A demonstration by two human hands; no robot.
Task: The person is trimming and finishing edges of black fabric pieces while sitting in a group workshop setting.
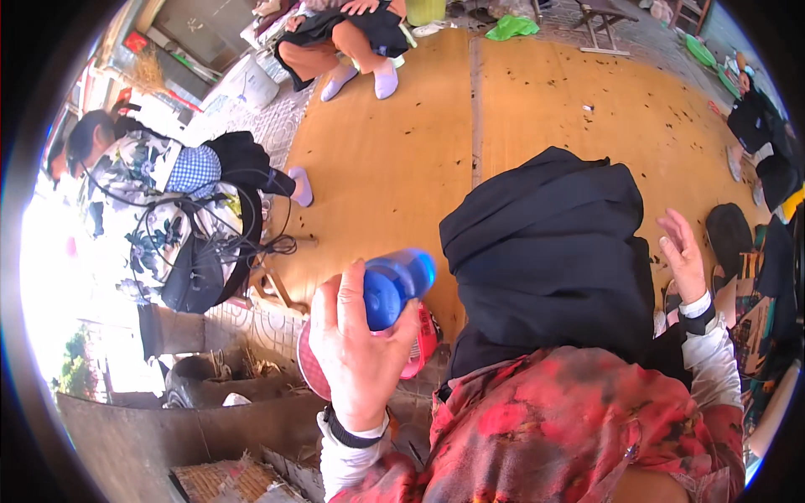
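A red top blotched with dark patches; white sleeves at both forearms. Black bands circle the wrists; black cloth covers the legs.

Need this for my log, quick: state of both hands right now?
Left hand: closed, holding a blue container.
Right hand: open, nothing visible in it.
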